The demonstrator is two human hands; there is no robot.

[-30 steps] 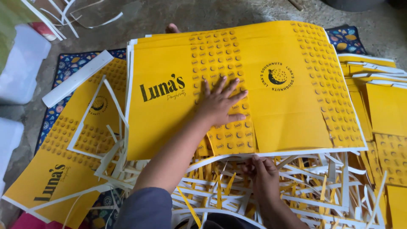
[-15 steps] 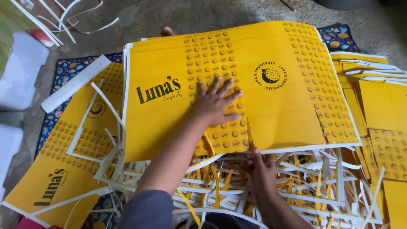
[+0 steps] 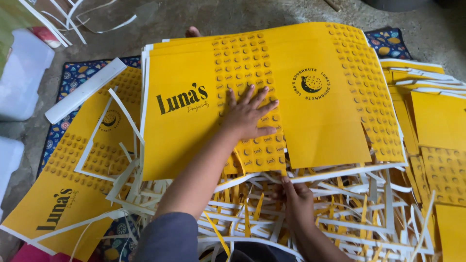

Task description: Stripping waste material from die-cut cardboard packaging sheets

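Left hand (image 3: 247, 114) spread flat atop yellow printed cardboard stack (image 3: 320, 126); right hand (image 3: 297, 201) pinching stack's near edge, above white trim strips (image 3: 340, 218).

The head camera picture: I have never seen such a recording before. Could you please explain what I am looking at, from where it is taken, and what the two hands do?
There is no machine here. A person wears a camera on the head, so you look down at their own arms. The left hand lies flat, fingers spread, on the stack of large yellow printed cardboard sheets. The right hand is lower, at the near edge of that stack, among the loose white and yellow cardboard strips; whether it grips anything is unclear. More yellow sheets lie at the left, on a patterned blue mat, with a white flat bar beside them.
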